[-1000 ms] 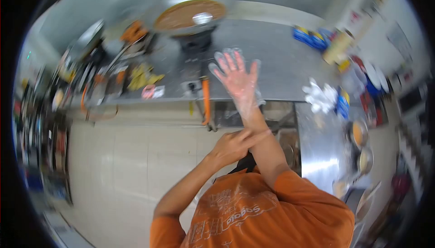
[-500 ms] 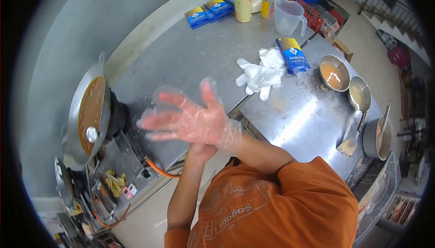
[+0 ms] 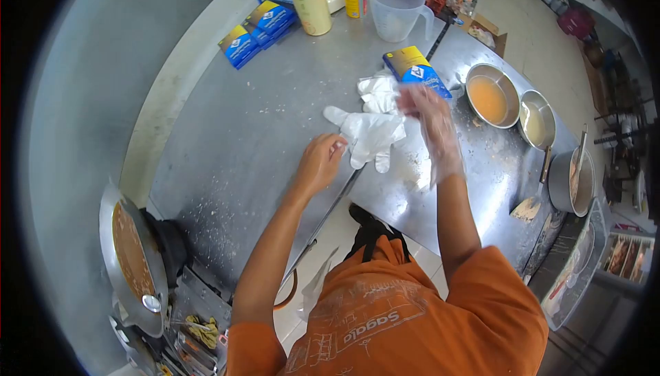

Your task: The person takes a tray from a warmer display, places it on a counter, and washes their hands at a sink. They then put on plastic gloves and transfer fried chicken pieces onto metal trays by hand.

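Gloving seems half done: bare left hand [image 3: 320, 163] curls beside loose gloves [image 3: 373, 134]; covered right hand [image 3: 432, 116] blurs; both grips unverifiable. Next move calls for separating one glove.

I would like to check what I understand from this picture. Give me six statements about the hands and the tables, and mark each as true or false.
1. The right hand wears a clear plastic glove. True.
2. The left hand is gloved too. False: the left hand is bare.
3. Loose white gloves lie on the metal table. True.
4. The wok holds something brown. True.
5. The spatula is in the wok. False: the spatula is near the grey pot.
6. In the picture, the jug is left of the yellow can. False: the jug is right of the yellow can.
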Action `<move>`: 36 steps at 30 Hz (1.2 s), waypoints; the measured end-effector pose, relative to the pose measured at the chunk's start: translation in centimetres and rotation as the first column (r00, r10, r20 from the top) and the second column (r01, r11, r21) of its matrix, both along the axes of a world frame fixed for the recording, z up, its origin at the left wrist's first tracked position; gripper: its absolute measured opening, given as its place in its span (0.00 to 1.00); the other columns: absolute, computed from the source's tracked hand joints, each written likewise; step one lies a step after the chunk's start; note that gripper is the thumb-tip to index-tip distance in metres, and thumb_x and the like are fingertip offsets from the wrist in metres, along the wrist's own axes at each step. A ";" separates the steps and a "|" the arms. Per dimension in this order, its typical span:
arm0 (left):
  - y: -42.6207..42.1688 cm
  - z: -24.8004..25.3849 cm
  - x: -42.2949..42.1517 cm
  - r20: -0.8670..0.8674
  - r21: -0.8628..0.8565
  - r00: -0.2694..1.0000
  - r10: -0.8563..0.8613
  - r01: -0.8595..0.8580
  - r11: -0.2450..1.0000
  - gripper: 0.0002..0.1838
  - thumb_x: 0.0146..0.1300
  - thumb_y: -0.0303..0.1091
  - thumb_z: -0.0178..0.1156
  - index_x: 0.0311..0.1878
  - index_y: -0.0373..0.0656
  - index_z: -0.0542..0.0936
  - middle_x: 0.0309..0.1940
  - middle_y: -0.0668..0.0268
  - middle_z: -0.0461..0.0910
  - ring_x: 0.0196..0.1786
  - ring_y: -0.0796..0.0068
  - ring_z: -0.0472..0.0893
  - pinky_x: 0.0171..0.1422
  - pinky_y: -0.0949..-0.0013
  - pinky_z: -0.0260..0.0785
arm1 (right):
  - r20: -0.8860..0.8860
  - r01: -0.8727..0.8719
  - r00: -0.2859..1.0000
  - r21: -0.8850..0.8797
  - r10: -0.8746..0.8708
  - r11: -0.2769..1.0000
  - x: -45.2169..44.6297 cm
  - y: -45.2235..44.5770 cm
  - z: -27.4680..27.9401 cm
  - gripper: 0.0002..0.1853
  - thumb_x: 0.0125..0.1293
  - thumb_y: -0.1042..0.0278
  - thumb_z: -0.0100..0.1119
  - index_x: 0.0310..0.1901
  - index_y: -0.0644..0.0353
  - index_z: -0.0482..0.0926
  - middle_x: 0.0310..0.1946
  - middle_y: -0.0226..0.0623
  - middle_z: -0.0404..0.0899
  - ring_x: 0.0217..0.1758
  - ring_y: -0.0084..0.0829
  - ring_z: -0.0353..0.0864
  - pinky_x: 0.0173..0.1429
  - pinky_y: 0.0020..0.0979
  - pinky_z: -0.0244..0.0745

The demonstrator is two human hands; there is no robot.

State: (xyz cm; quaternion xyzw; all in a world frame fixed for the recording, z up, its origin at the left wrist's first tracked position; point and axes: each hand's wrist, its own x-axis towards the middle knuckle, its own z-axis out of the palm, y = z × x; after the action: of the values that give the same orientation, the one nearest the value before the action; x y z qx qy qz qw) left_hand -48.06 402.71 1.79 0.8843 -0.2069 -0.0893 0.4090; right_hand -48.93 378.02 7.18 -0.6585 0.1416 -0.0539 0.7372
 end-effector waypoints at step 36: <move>-0.6 11.5 5.6 -0.614 -0.661 0.785 -0.087 -0.450 0.601 0.11 0.72 0.36 0.47 0.45 0.41 0.75 0.39 0.69 0.79 0.37 0.79 0.78 0.44 0.72 0.73 | 0.164 -0.140 0.965 -0.346 0.207 0.928 -1.9 3.5 -4.9 0.19 0.60 0.66 0.60 0.51 0.62 0.76 0.50 0.41 0.76 0.48 0.38 0.77 0.52 0.36 0.71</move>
State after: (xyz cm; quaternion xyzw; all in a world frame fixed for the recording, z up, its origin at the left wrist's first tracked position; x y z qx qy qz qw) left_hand -42.48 402.10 13.34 0.5595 0.0099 -0.2151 0.8004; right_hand -50.78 381.52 2.33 -0.7744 -0.0023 -0.0761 0.6281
